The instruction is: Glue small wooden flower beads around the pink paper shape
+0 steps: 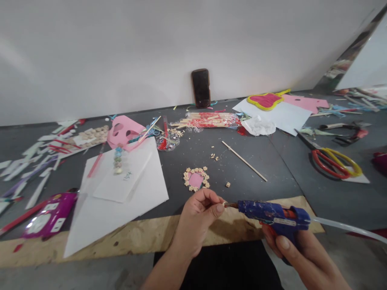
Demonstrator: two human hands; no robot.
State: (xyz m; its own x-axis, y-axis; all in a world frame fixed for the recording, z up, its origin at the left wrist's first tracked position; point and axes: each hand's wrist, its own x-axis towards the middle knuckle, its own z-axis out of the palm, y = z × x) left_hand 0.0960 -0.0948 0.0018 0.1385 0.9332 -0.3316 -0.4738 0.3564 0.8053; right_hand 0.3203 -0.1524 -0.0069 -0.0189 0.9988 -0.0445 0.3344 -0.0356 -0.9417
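My right hand (302, 255) grips a blue hot glue gun (273, 215) with a red trigger, its glue-stained nozzle pointing left. A clear glue stick (347, 227) trails from the gun's back end. My left hand (196, 219) pinches a tiny pale bead (224, 204) between thumb and fingertips, right at the nozzle tip. Ahead of it on the grey table lies a pink square ringed with pale beads (196, 180). A thin wooden stick (244, 161) lies to the right of the square.
Red-and-yellow scissors (332, 163) lie at right. A pink foam mask (123, 133), large white paper sheets (121, 193) and a bagged bundle of sticks (208, 120) sit at the back and left. A phone (200, 88) leans on the white wall. Loose paper strips lie far left.
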